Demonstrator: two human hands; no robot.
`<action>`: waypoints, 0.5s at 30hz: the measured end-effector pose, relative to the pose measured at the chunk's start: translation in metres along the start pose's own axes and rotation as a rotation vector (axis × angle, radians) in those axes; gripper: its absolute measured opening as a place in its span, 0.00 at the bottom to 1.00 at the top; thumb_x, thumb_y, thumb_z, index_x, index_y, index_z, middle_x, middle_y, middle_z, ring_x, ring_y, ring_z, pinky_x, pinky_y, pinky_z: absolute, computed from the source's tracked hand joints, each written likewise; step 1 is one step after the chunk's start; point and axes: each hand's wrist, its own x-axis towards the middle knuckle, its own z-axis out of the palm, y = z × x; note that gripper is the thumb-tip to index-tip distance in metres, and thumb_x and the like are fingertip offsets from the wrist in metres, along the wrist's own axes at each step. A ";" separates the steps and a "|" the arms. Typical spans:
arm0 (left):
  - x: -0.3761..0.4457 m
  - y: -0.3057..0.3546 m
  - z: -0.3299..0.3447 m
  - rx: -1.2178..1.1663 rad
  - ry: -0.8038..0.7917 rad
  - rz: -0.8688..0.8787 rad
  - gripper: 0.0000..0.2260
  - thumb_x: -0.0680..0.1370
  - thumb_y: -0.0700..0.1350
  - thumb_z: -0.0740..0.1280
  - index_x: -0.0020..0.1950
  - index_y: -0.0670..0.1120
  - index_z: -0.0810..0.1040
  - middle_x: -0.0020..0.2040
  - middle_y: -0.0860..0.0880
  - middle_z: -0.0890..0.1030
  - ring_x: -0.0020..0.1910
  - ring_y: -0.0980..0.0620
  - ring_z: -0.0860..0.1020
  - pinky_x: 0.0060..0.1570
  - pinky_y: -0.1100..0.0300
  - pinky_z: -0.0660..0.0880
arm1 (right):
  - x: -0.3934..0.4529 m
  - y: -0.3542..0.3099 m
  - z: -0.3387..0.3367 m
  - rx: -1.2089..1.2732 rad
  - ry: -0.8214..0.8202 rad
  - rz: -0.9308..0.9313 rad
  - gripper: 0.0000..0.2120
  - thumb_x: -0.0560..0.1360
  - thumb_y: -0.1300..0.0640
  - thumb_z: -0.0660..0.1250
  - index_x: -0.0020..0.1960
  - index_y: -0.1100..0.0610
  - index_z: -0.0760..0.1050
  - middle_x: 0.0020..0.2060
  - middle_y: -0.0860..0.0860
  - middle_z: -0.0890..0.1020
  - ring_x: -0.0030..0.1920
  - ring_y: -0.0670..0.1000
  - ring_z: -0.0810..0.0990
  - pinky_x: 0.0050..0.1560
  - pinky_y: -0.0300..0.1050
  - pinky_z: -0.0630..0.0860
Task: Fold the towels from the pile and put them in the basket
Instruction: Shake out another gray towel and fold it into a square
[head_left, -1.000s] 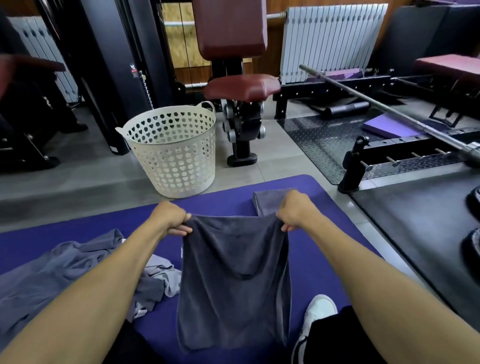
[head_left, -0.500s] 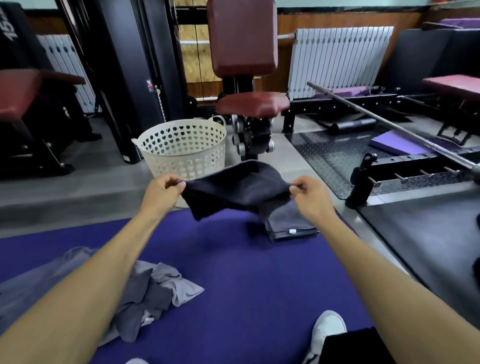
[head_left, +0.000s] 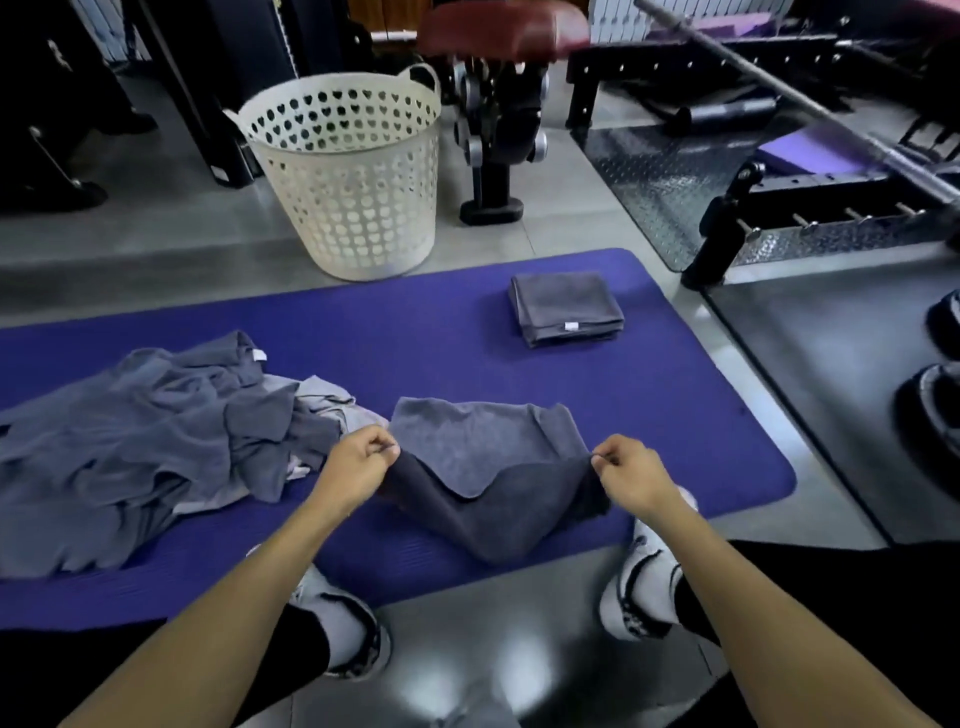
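On the purple exercise mat, just in front of the person's white sneakers, the dark grey towel had come down from the air: half a second before it was stretched between the hands at about basket height, and a second before it hung full length toward the lap. Now its far half lay on the mat while the near edge was lifted and doubled back, so the cloth sagged in a loose fold between the two grips. The left hand pinched the towel's left corner between thumb and curled fingers, and the right hand pinched the right corner the same way; neither held anything else.

That change read as the first fold being laid, not finished, since the edges were not yet squared. One folded towel sat farther out on the mat, near the right edge, still outside the white perforated basket, which stood on the floor just beyond the mat. The pile of unfolded grey towels lay to the left, close beside the left hand. By this evidence most of the job remained: folding this towel, the pile, and moving everything into the basket.
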 end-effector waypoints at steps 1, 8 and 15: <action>-0.002 -0.003 0.004 0.023 -0.039 -0.007 0.10 0.77 0.35 0.67 0.37 0.47 0.76 0.32 0.52 0.78 0.34 0.54 0.74 0.37 0.58 0.68 | -0.001 0.006 0.003 -0.015 -0.036 0.007 0.04 0.79 0.59 0.63 0.47 0.55 0.76 0.44 0.51 0.81 0.47 0.53 0.78 0.43 0.41 0.69; 0.003 -0.034 0.027 0.223 -0.365 -0.171 0.10 0.73 0.38 0.67 0.31 0.45 0.77 0.32 0.44 0.81 0.32 0.48 0.78 0.35 0.57 0.74 | 0.008 0.043 0.027 -0.126 -0.358 0.133 0.08 0.75 0.63 0.67 0.38 0.54 0.79 0.38 0.51 0.83 0.43 0.51 0.80 0.45 0.44 0.75; 0.050 -0.020 0.080 0.144 -0.244 -0.166 0.13 0.78 0.48 0.68 0.37 0.40 0.80 0.34 0.48 0.84 0.35 0.55 0.81 0.43 0.59 0.76 | 0.066 0.058 0.031 0.101 -0.309 0.204 0.06 0.65 0.58 0.66 0.34 0.52 0.82 0.36 0.52 0.85 0.44 0.57 0.84 0.56 0.57 0.80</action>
